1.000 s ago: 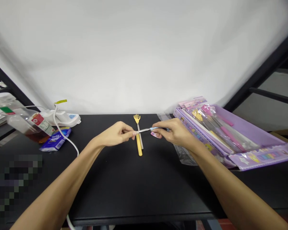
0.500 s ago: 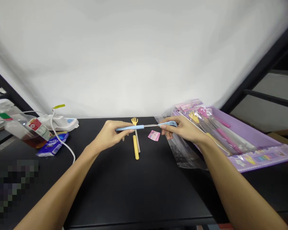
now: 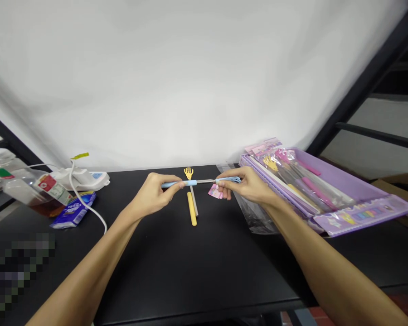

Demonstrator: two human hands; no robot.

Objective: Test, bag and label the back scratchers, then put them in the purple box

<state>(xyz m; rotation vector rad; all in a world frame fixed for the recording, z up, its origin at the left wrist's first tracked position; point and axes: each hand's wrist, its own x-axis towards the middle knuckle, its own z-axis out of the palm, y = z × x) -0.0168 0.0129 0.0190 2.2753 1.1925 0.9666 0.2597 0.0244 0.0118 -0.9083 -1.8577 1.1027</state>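
A light-blue back scratcher (image 3: 191, 183) is held level above the table between my two hands. My left hand (image 3: 153, 192) is closed on its handle, thumb pressed near the front end. My right hand (image 3: 250, 184) pinches the base of the blue claw head (image 3: 231, 179), and a short metal rod (image 3: 206, 181) shows between the two. Beneath lies a yellow back scratcher: its claw head (image 3: 188, 172) points to the wall, and its yellow handle (image 3: 191, 209) lies alongside its metal rod. A pink card (image 3: 215, 192) is partly hidden by my right fingers.
On the right, a purple display box (image 3: 353, 179) holds several wrapped back scratchers, with a clear plastic bag (image 3: 255, 217) beside it. At left are a bottle (image 3: 37, 190), a white power strip (image 3: 95, 180), a cable and a blue packet (image 3: 75, 210).
Both hands have shifted slightly left with the blue back scratcher, the right one more, now partly covering the pink card. My left thumb has come up onto the handle. The view has turned slightly.
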